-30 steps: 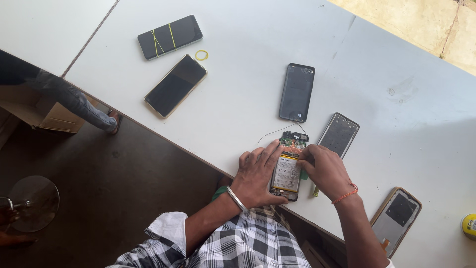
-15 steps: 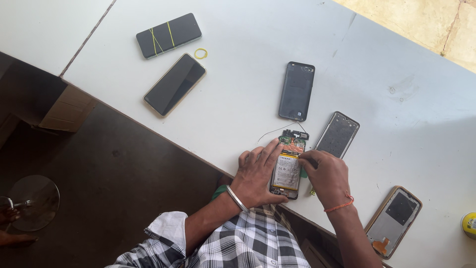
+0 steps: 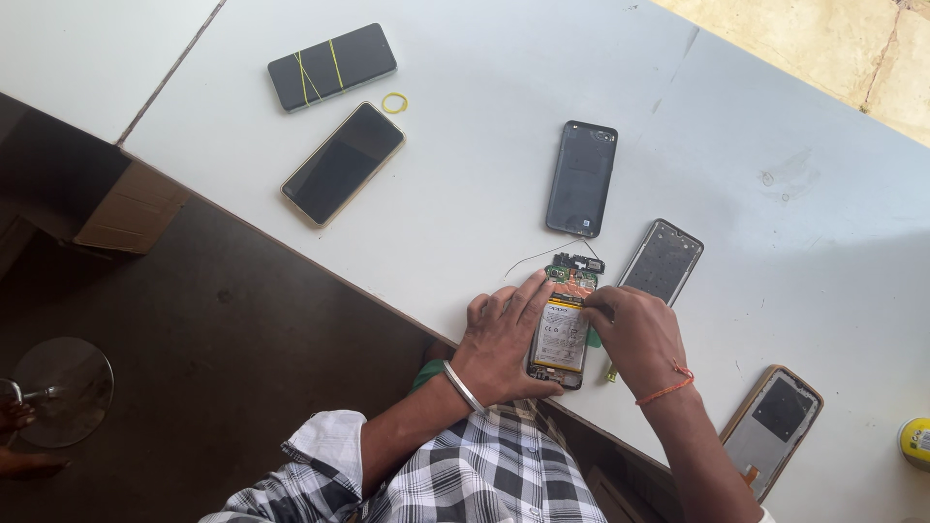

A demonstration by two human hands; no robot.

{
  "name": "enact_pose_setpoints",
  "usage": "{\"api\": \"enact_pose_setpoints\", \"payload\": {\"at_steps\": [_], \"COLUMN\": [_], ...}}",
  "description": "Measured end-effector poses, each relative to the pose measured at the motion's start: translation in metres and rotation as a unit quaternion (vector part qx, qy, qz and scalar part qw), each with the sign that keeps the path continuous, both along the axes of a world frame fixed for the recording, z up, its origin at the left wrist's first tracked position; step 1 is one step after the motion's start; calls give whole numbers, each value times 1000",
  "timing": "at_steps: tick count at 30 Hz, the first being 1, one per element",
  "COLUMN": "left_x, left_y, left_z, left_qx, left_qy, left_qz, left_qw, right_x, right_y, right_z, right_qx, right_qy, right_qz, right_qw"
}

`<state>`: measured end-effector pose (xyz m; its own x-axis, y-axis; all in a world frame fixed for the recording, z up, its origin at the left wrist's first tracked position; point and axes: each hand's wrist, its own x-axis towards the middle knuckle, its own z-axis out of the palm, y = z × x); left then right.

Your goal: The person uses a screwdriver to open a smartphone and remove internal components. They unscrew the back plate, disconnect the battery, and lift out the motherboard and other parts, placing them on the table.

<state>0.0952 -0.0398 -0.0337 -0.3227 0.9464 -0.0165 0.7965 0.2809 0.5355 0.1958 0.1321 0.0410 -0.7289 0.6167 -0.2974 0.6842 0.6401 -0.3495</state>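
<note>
An opened phone (image 3: 564,329) lies on the white table (image 3: 465,203) near its front edge, its battery and green circuit board showing. My left hand (image 3: 502,341) rests flat on the phone's left side and holds it down. My right hand (image 3: 635,334) is bunched, with fingertips pinched at the phone's upper right edge by the orange strip; whether it holds a small tool I cannot tell. A thin dark wire (image 3: 538,257) trails from the phone's top.
A dark back cover (image 3: 581,178) and a phone frame (image 3: 662,261) lie beyond the hands. Two phones (image 3: 343,162) sit far left, one (image 3: 331,66) bound with yellow bands, beside a yellow rubber band (image 3: 394,103). Another phone part (image 3: 772,429) and a yellow round object (image 3: 914,441) are right. A cardboard box (image 3: 131,208) stands below.
A person's dark sleeve seen at the left by the cardboard box has gone from view. My right hand's fingertips have shifted slightly on the phone's upper right edge.
</note>
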Motion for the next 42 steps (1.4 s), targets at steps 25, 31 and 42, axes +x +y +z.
{"api": "enact_pose_setpoints", "payload": {"at_steps": [25,31,42], "left_x": [-2,-4,-5], "left_y": [-3,-1,1], "left_z": [-3,0,-4], "left_qx": [14,16,-1], "left_qy": [14,11,16], "left_qz": [-5,-5,-10], "left_qw": [1000,1000,1000], "right_x": [-3,-1,5], "right_y": [30,26,26], "right_z": [-4,2,-2], "right_qx": [-126,-109,-38], "right_qy": [28,40,86], "right_qz": [24,43,123], "right_qw": [991,992,988]}}
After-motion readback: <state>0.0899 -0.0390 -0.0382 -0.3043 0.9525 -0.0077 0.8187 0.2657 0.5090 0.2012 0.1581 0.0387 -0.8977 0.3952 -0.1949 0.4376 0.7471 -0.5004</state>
